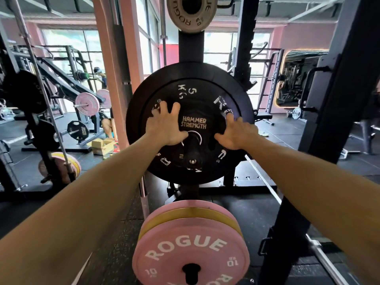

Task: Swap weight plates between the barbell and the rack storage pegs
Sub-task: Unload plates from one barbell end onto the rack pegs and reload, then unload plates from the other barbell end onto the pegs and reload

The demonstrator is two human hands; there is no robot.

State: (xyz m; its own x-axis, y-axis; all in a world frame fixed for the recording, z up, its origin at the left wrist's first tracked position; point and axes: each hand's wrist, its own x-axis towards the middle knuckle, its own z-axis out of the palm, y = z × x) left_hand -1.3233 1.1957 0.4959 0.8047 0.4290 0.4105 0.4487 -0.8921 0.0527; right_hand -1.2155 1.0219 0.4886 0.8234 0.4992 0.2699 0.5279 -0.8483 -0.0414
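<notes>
Fingers [164, 108] of the left hand [164, 128] are spread wide and lie flat on the face of a small black plate [185, 145] in the middle of the frame. Fingers of the right hand [238, 134] are spread flat on the same plate, on its right side. Neither hand is curled around an edge; both just press on the front.

White letters on the small black plate read "HAMMER STRENGTH" and "5 KG". It sits on a peg [192, 138] whose round end shows between the two hands. Right behind it on the same peg is a big black plate [242, 95], and its rim sticks out all around the small one. The peg is on a dark rack post [190, 46] that runs up the middle.

At the top middle of the frame, a grey plate [191, 15] with "ROGUE" on it hangs on the same post.

At the bottom middle, close to the camera, is a pink plate [191, 256] that says "ROGUE" and "10". Touching it from behind is a yellow plate [185, 219], and then one more pink one.

A long steel bar [267, 186] slants down the lower right side of the frame.
</notes>
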